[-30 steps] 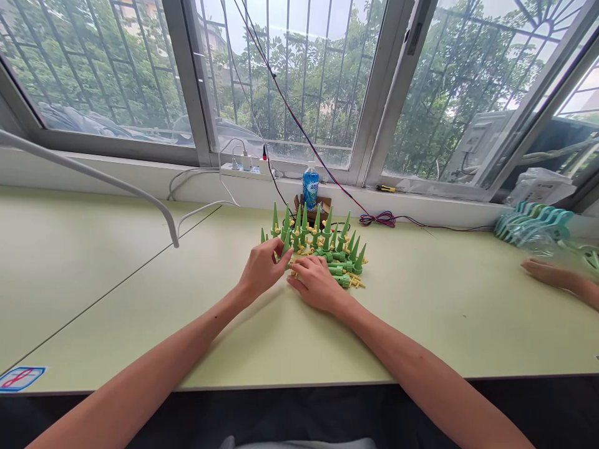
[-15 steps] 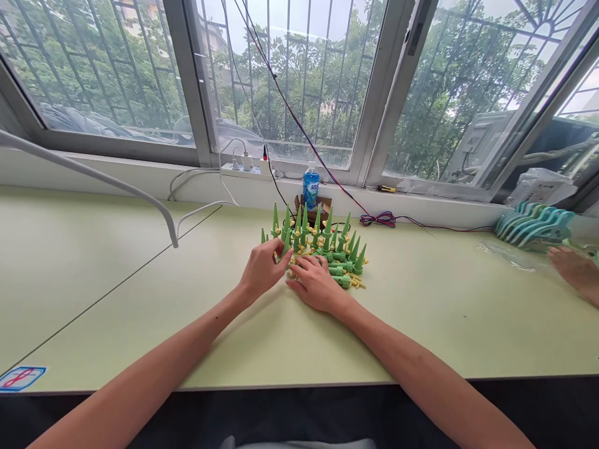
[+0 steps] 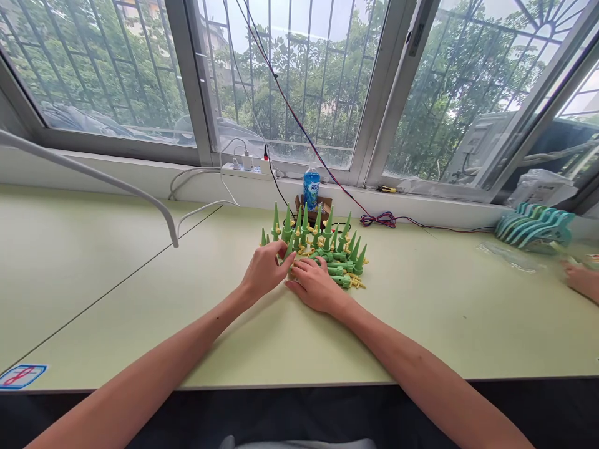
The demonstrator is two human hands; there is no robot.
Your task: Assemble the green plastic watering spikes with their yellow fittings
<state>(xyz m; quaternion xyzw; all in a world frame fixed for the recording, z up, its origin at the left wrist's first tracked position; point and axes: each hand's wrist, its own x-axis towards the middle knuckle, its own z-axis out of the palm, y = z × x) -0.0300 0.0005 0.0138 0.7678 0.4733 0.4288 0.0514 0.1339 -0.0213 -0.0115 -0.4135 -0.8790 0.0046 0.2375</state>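
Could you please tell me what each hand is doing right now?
Left hand: fingers curled at a green cone; grip cannot be told.
Right hand: palm down, fingers on lying green pieces; grip cannot be told.

pale green table (image 3: 444,324): green spike cluster (image 3: 322,249) mid-back, blue bottle (image 3: 311,186), teal hanger stack (image 3: 533,224) far right, sticker (image 3: 21,376) near-left corner

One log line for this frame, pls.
left hand: on upright green spike, grip unclear | right hand: on lying spikes, grip unclear | behind: blue bottle | far right: another person's hand
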